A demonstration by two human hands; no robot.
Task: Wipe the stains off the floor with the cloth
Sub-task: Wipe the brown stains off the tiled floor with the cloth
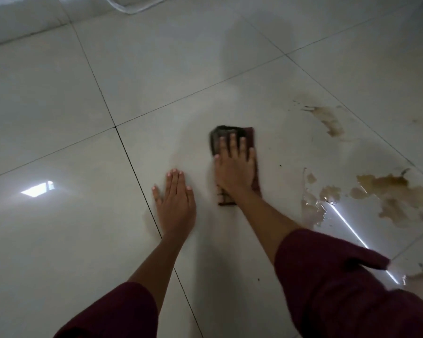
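A dark brown folded cloth (247,135) lies on the glossy white tiled floor (156,69) in the middle of the view. My right hand (233,167) presses flat on top of it with fingers spread, covering most of it. My left hand (176,201) rests flat on the bare tile just left of the cloth, holding nothing. Brown wet stains (396,191) spread over the tiles to the right of the cloth, with a smaller smear (327,118) farther back. The cloth looks blurred.
Dark grout lines (132,157) cross the floor. A white wall base (22,25) runs along the top left, and a pale hose or cable loop (132,8) lies near it. Small dark specks (280,165) dot the tile right of the cloth.
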